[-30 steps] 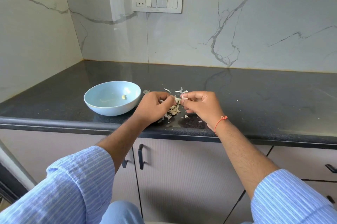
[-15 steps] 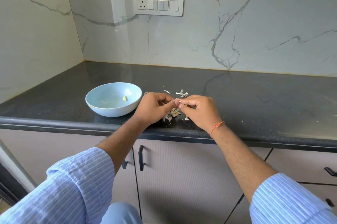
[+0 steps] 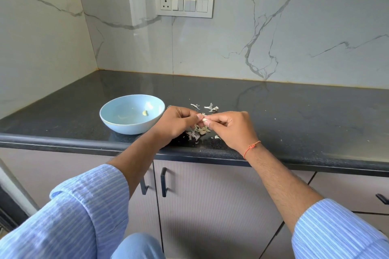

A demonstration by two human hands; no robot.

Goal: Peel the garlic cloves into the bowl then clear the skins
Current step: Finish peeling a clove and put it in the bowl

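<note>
Pinching from both sides, the left hand [image 3: 175, 123] and right hand [image 3: 230, 127] meet at centre frame over the dark countertop [image 3: 294, 111], fingers curled tight with the garlic clove [image 3: 204, 120] held between their tips. The clove shows as a small pale lump in the gap between the left thumb and the right thumb and forefinger; most of it is hidden. Directly below the fingertips lies a heap of skins [image 3: 199, 131], with more scraps [image 3: 210, 107] just above the hands. Left of centre, just beside the left hand, sits a pale blue bowl [image 3: 109, 118] holding one peeled clove [image 3: 145, 113]. An orange thread [image 3: 251, 148] circles the right wrist. Striped blue sleeves fill the lower corners.
</note>
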